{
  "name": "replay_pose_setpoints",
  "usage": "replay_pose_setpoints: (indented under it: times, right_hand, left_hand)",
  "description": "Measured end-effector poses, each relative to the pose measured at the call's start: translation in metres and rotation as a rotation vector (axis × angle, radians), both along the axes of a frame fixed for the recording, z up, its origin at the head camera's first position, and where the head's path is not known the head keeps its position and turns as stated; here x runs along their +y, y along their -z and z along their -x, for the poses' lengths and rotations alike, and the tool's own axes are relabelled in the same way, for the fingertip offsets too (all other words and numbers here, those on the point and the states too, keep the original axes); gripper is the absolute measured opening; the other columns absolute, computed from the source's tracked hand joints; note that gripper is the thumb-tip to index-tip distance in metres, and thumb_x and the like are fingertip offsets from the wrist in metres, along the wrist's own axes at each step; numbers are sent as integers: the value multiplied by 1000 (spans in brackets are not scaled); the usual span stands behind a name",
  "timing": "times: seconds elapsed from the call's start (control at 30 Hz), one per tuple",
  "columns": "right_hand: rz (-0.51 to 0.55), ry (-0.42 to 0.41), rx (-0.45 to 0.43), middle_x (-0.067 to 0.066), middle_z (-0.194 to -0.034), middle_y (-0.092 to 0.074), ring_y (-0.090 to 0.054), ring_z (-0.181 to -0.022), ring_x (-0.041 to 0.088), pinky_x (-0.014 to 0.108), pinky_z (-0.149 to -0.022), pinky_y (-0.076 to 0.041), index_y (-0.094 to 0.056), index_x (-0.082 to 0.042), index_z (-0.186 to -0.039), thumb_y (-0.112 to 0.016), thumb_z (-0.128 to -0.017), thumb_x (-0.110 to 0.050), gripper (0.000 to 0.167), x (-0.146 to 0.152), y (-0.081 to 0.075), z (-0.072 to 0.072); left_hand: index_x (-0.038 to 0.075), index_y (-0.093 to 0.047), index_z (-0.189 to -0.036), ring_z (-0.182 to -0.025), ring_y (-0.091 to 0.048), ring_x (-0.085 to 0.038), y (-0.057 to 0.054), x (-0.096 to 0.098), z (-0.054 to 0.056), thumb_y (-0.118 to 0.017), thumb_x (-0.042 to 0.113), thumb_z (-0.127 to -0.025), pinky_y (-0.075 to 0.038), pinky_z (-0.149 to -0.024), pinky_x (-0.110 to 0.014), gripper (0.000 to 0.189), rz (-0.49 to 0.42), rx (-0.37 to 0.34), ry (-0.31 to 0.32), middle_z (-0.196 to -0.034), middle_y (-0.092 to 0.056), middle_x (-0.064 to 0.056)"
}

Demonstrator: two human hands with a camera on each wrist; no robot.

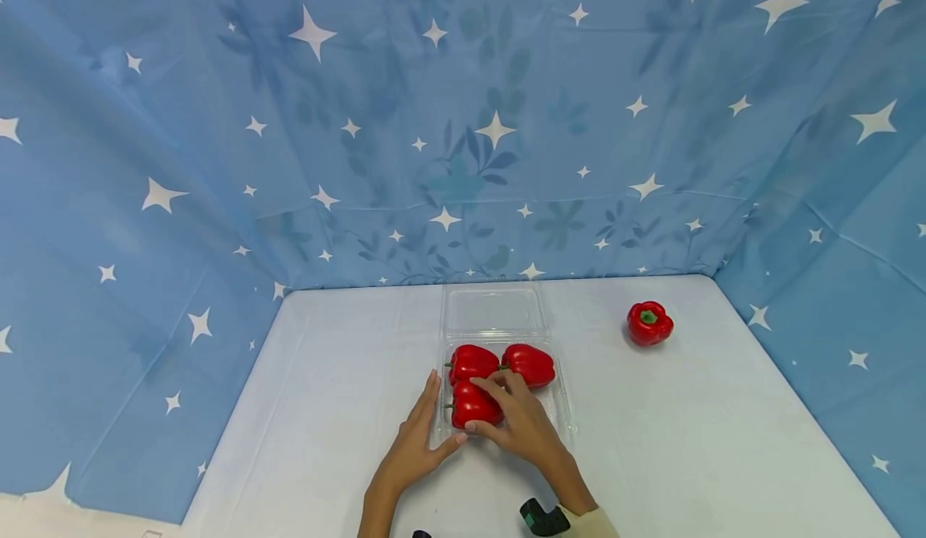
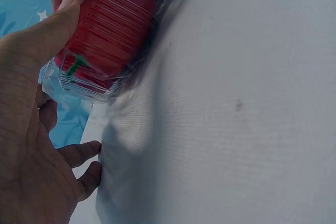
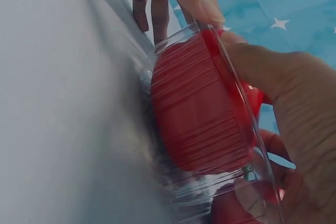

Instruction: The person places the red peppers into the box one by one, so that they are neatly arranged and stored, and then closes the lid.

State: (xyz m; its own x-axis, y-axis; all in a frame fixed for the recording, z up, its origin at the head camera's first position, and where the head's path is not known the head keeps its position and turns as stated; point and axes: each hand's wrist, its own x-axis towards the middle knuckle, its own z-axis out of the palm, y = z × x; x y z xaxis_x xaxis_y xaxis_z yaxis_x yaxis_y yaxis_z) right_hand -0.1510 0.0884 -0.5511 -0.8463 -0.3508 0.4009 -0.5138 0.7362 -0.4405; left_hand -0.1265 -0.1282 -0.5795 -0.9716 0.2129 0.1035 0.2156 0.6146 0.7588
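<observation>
A clear plastic clamshell box (image 1: 563, 409) lies on the table with its lid folded back. Three red bell peppers are inside: one at back left (image 1: 473, 361), another at back right (image 1: 530, 365), and a third at front left (image 1: 473, 406). My right hand (image 1: 524, 421) grips the front-left pepper from above, thumb at its near side and fingers over its top. Along the box's left side stands my left hand (image 1: 415, 449), fingers fairly straight. Its thumb (image 2: 60, 24) touches the rim at the front corner, as both wrist views show.
Another red bell pepper (image 1: 649, 324) stands at the back right of the white table (image 1: 694, 425), green stem facing up. The raised clear lid (image 1: 493, 310) reaches toward the blue star-patterned cloth (image 1: 463, 160) that hangs behind and along both sides.
</observation>
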Motion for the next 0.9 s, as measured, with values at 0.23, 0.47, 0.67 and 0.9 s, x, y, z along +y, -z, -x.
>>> replay_pose_setpoints:
  times: [0.23, 0.47, 0.67, 0.9]
  right_hand:
    - [-14, 9, -72, 5, -114, -59, -56, -105, 19, 43, -88, -58, -64, -24, -130, -80, -73, -52, 66, -1, -4, 1]
    - [-7, 26, -77, 5, -114, -60, -56, -105, 20, 43, -87, -58, -65, -25, -130, -76, -79, -46, 56, 0, -3, 2]
    - [-1, 31, -66, 2, -108, -61, -57, -100, 16, 38, -84, -59, -68, -24, -126, -77, -78, -47, 54, -2, -4, 2]
    - [16, 21, -115, 2, -110, -60, -57, -103, 18, 40, -86, -58, -67, -23, -128, -76, -79, -48, 56, -2, -6, 2]
  left_hand:
    - [26, -10, -158, -149, -25, -32, 1, 1, -1, -65, 57, -85, -31, -98, -78, 97, -7, -4, -2, -164, -15, 2]
    - [27, -11, -158, -148, -26, -34, 1, 1, 0, -65, 57, -85, -30, -95, -81, 96, -5, 7, -4, -165, -15, 2]
    - [25, -12, -158, -147, -27, -35, 1, 1, -1, -64, 58, -85, -29, -96, -81, 96, -6, -10, -13, -164, -16, 0]
    - [25, -12, -158, -148, -26, -33, 1, 1, 0, -64, 59, -85, -32, -98, -78, 97, 4, -8, -21, -164, -16, 1]
